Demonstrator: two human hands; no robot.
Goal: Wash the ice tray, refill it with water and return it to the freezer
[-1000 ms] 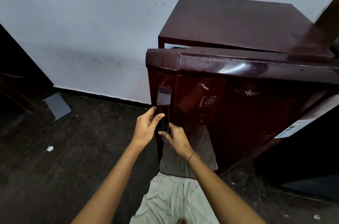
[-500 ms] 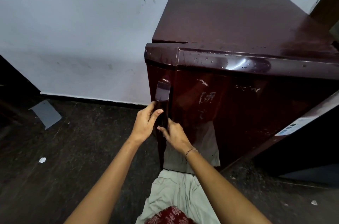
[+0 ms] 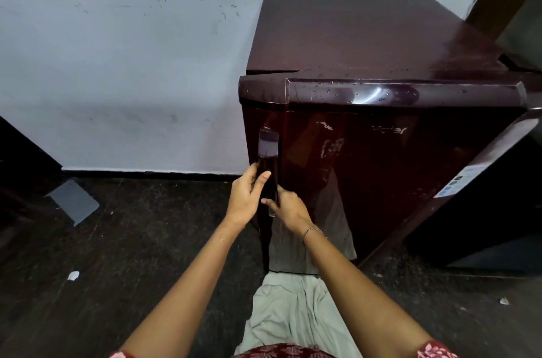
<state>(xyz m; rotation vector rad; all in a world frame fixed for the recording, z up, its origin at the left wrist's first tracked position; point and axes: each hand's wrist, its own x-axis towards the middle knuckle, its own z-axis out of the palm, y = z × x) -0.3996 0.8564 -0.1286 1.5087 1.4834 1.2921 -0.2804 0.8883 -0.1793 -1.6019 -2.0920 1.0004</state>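
Fridge (image 3: 381, 175) (maroon Haier) against white wall (image 3: 117, 64), door about shut, door handle (image 3: 268, 149) at its left edge; left hand (image 3: 245, 196) curled round handle, right hand (image 3: 290, 209) gripping it just below.

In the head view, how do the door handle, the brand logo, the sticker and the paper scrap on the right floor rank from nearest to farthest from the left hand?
1. Door handle: gripped by the left hand.
2. Brand logo: to the right, higher up.
3. Sticker: farther right, on the slanted edge.
4. Paper scrap: floor, far right.
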